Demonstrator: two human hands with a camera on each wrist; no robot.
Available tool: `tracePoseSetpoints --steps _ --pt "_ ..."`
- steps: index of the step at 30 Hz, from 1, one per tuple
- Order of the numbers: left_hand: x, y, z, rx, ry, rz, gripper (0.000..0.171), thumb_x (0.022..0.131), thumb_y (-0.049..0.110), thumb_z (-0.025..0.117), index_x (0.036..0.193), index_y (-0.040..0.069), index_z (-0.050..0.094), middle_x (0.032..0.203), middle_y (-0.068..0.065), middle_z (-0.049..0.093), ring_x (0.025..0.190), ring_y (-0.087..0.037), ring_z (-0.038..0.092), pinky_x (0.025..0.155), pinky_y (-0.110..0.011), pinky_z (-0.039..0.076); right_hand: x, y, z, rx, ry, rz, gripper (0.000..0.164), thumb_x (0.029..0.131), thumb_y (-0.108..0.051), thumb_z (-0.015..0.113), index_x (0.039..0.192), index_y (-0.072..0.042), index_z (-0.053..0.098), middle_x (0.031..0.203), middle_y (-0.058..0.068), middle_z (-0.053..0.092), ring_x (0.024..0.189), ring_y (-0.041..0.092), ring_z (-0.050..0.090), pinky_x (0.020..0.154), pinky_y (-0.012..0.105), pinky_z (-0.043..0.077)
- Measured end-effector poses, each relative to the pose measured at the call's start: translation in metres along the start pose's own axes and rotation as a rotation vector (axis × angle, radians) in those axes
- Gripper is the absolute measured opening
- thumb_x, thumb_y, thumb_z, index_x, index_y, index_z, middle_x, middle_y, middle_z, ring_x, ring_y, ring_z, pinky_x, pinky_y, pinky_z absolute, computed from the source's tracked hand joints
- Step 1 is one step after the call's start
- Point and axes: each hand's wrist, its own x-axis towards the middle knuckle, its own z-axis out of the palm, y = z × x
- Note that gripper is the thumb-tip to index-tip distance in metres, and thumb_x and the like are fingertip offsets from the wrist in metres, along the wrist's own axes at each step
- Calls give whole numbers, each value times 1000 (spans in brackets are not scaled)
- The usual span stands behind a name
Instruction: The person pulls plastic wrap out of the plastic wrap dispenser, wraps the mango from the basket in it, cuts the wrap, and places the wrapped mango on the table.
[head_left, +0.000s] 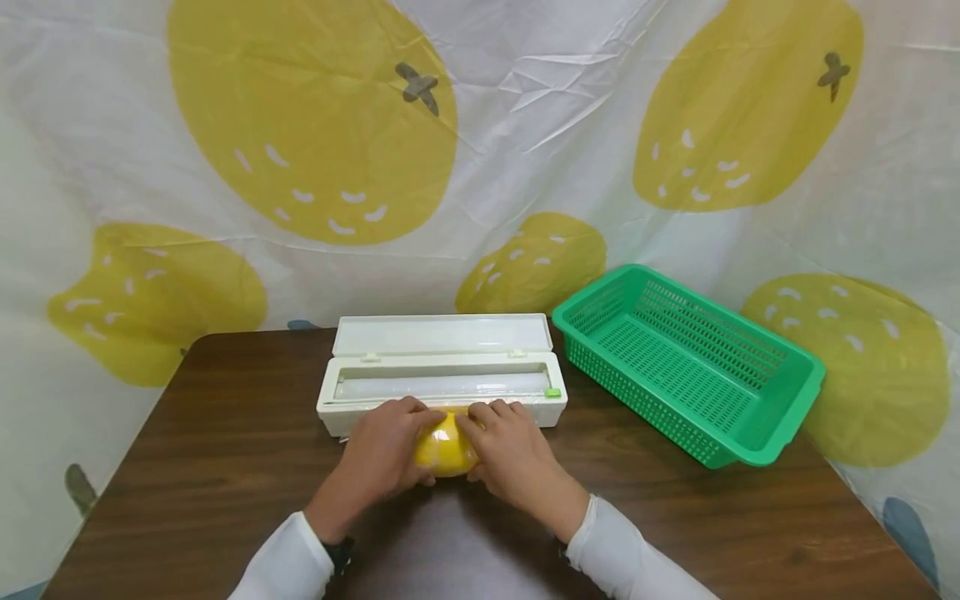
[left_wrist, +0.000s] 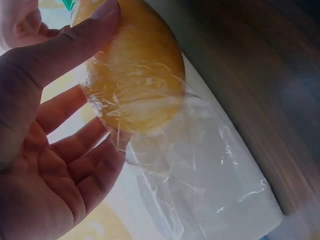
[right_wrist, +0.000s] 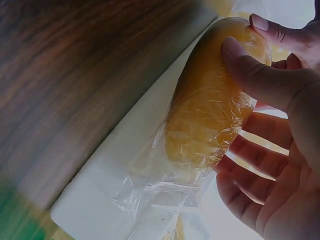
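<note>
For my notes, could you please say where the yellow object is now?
The yellow object is below and slightly left of centre in the head view, held between the left hand and right hand, in front of the open white box.

Head view evenly bright; pale sheen on the worktop [head_left: 465,542], flanked by soft shadows; wrist views dimmer and hazy, plastic wrap [left_wrist: 150,115] glinting, wood grain perhaps out of focus.
</note>
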Motion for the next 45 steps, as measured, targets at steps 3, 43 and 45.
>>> tracePoseSetpoints --steps 3,43,45 --pt "2 0 -1 -8 -13 -10 69 49 34 96 111 11 75 99 -8 71 85 -27 63 70 -46 56 1 1 -1 18 -16 7 69 65 -44 87 122 -13 64 110 4 66 95 24 58 77 38 53" --pt "7 -4 -8 -195 -202 -29 55 68 21 85 117 5 66 95 -4 69 79 -21 55 75 -43 49 -2 11 0 184 -102 -37 64 79 -37 78 133 -6 59 124 7 66 110 22 58 93 41 51" --pt "7 -4 -8 -200 -192 -17 54 68 20 84 116 5 66 93 -4 69 79 -21 55 74 -43 49 -2 11 -1 189 -106 -39 64 80 -36 77 133 -6 59 125 7 66 112 22 57 94 42 50"
